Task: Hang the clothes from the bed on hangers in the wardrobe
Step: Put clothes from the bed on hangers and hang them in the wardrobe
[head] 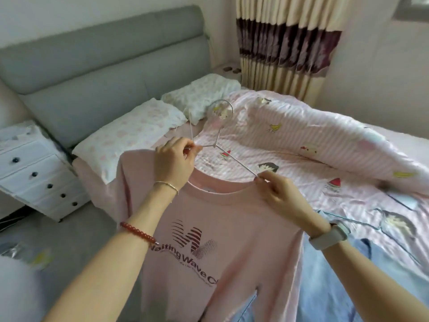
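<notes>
At the far left a white chest of drawers [34,173] stands beside the grey headboard [104,54]. Next, the left hand [173,162] is curled, its fingertips pinching the left arm of a thin white hanger [217,145] near the shirt's shoulder. The pink T-shirt [209,240] hangs in the air in front of the person, above the edge of the bed [313,159], its collar stretched between both hands. The hanger's hook rises above the neckline. To the right, the right hand [278,191] pinches the collar where the hanger's right arm enters it. A light blue garment [336,287] lies below on the quilt. To finish well, she should probably slide each shoulder seam evenly over the hanger's ends, keep the hook centred in the neck opening, and avoid overstretching the collar.
</notes>
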A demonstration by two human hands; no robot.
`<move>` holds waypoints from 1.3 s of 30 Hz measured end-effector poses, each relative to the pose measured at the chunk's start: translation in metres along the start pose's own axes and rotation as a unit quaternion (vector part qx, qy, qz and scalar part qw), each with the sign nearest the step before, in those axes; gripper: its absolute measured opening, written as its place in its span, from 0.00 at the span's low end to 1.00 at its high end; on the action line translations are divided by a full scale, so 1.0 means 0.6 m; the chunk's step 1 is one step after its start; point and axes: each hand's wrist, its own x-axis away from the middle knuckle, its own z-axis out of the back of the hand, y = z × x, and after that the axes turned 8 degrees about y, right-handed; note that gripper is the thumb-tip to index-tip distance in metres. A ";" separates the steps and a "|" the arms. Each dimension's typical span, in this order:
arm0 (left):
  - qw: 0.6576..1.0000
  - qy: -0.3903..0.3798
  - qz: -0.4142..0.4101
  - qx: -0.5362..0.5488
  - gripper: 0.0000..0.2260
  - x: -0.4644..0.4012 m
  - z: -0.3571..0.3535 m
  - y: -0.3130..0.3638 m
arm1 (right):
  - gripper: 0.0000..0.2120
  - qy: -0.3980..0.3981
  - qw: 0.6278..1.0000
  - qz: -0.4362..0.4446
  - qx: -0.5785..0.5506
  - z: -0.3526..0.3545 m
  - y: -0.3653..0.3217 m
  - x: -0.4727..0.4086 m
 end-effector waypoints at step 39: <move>0.872 -0.459 0.123 -0.117 0.22 0.247 -0.529 -0.184 | 0.25 -0.109 0.910 -0.298 0.267 -0.272 0.480 -0.043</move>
